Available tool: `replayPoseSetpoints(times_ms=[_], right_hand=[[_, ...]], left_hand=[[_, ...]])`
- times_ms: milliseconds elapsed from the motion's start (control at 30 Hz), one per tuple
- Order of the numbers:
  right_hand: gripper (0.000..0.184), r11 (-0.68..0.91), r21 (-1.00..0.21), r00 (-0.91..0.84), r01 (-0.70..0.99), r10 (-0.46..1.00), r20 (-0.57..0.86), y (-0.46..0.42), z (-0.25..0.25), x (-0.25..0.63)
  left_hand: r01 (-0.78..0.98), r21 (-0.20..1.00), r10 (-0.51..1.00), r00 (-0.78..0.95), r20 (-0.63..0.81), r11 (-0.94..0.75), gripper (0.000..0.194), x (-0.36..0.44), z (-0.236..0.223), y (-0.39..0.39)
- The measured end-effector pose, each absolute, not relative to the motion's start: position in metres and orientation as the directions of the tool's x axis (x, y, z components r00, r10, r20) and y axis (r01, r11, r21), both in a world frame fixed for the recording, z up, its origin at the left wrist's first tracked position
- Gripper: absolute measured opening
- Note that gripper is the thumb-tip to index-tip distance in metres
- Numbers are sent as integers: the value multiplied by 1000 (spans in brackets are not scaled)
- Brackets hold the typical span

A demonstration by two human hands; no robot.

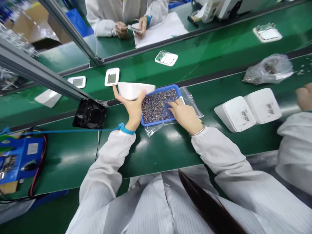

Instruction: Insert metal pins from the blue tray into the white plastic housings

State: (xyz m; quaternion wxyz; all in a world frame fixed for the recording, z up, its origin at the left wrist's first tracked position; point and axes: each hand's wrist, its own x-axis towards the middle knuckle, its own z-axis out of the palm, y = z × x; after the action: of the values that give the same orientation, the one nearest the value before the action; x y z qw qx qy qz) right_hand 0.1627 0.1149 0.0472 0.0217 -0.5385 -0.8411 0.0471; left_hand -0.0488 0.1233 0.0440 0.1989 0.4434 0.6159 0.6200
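My left hand (133, 110) is closed around a white plastic housing (135, 90), holding it tilted above the back left of a shallow blue tray (159, 123). Many small metal screws (156, 105) fill most of that tray. Over its right side, my right hand (184, 115) reaches in with bent fingers close together among the screws. Whatever is between those fingertips is too small to make out. A clear plastic bag (191, 102) lies partly under the tray. To the right stand two white housings (240, 113) side by side, with small slots on their faces.
Behind, a green conveyor (202, 53) carries white device panels (167, 58). A black fan (90, 113) and metal post (46, 73) stand left, near a blue device (23, 156). A bag of small parts (269, 70) lies right. Co-workers' hands (142, 26) show across and at far right.
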Motion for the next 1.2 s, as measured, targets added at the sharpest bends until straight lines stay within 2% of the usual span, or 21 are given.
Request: replayPoseSetpoints(times_ms=[33, 100, 167, 200, 267, 333, 400, 433, 500, 533, 600, 667, 800, 933, 1000, 1067, 1133, 1200], right_hand=[[40, 424, -66, -426, 903, 905, -17, 113, 47, 160], [39, 439, -16, -439, 898, 898, -30, 112, 48, 157], [38, 446, 4, -445, 895, 895, -35, 113, 47, 155], [38, 446, 5, -446, 895, 894, -35, 114, 46, 154], [37, 438, 5, -437, 899, 898, -42, 118, 43, 154], [38, 417, -8, -417, 909, 908, -45, 121, 40, 155], [37, 391, -80, -393, 917, 920, -7, 122, 39, 158], [35, 384, -148, -382, 912, 923, 40, 120, 39, 160], [32, 385, -320, -344, 866, 922, 178, 113, 40, 166], [31, 392, -407, -309, 825, 916, 256, 107, 42, 169], [31, 410, -543, -222, 733, 898, 379, 92, 44, 175], [32, 403, -633, -164, 660, 901, 403, 73, 46, 179], [31, 317, -780, -123, 539, 946, 300, 39, 49, 185], [27, 296, -810, -218, 505, 953, 212, 19, 57, 194], [29, 203, -841, -257, 502, 963, 80, 15, 61, 201], [35, 29, -877, -257, 481, 960, -109, 12, 63, 206], [40, -140, -887, -232, 441, 936, -263, 10, 62, 211], [40, -226, -886, -211, 405, 920, -330, 8, 60, 214]], left_hand=[[299, 946, 765, -579, 283, -123, 110, -57, 40, 147], [274, 958, 784, -612, 105, 86, 111, -70, 32, 185], [251, 935, 808, -587, -59, 251, 115, -76, 29, 205], [266, 922, 825, -557, -91, 281, 117, -76, 29, 208], [405, 890, 883, -469, 7, 208, 116, -68, 34, 200], [621, 784, 931, -285, 229, -3, 105, -54, 40, 181], [710, 655, 912, -42, 409, -261, 85, -37, 44, 158], [680, 642, 896, 50, 441, -354, 75, -28, 44, 147], [513, 756, 907, 128, 400, -406, 59, -13, 43, 127], [386, 851, 935, 145, 324, -356, 56, -7, 42, 118], [104, 985, 966, 233, 111, -138, 58, 0, 41, 104], [-93, 991, 937, 346, -56, 93, 62, 4, 42, 91], [-228, 926, 873, 457, -170, 300, 57, 5, 48, 70], [-198, 885, 760, 610, -225, 421, 58, 3, 39, 57], [-82, 948, 766, 613, -195, 307, 61, 3, 30, 51], [50, 994, 821, 562, -105, 93, 60, 3, 23, 45], [151, 983, 863, 505, 10, -100, 50, 2, 18, 38], [172, 967, 856, 511, 74, -186, 37, 0, 17, 31]])
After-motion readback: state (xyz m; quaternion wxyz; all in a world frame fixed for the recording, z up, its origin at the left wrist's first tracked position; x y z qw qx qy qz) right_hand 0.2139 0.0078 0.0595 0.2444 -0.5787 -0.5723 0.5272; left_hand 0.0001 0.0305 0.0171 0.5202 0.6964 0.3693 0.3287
